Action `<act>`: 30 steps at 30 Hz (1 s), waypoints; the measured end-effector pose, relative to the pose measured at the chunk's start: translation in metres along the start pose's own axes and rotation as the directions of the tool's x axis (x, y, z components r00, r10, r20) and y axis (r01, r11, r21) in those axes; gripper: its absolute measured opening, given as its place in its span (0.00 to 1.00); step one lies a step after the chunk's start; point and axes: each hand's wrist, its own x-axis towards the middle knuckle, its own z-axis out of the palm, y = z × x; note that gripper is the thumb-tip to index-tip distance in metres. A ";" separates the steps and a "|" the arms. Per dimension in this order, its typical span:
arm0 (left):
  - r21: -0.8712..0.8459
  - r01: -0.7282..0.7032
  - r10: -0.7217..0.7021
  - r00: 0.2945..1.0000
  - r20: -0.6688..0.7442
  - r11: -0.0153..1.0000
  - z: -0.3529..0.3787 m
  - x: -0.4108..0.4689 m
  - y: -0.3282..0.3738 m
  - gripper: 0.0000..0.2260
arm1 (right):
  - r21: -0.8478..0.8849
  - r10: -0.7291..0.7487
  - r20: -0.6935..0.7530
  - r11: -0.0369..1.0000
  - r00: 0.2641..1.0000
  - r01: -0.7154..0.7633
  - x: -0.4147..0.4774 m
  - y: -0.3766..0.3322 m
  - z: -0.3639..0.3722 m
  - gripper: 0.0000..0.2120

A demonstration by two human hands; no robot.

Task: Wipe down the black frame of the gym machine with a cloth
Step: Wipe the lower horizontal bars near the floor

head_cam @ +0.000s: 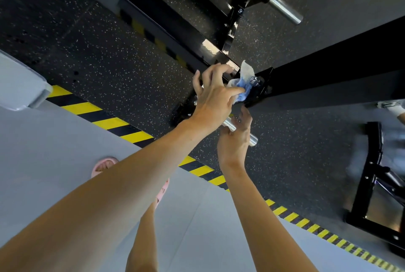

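blue-and-white cloth [242, 86] is bunched in your left hand [213, 102], pinched against the bolted joint of the black frame [317, 79]; your right hand [235, 138] is loosely curled at the steel peg [241, 130] below. the loose corner could snag on a bolt

You see a glossy black painted metal frame [210, 49], a soft blue-and-white cloth [244, 84], a polished steel peg [252, 138], and matt speckled rubber flooring [109, 59].
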 end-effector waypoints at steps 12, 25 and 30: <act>-0.206 0.660 -0.545 0.727 0.417 0.722 -0.015 -0.077 -0.091 0.13 | -0.173 0.193 0.171 0.971 0.966 -0.164 -0.011 0.019 0.022 0.32; -0.601 0.787 -0.557 0.565 0.609 0.141 0.010 -0.048 -0.098 0.13 | -0.870 -0.195 0.422 0.188 0.885 0.456 0.015 0.075 0.055 0.39; -0.721 0.633 -0.450 0.751 0.483 0.282 0.056 -0.011 -0.066 0.06 | -0.875 -0.346 0.459 -0.017 0.818 0.484 0.039 0.110 0.048 0.44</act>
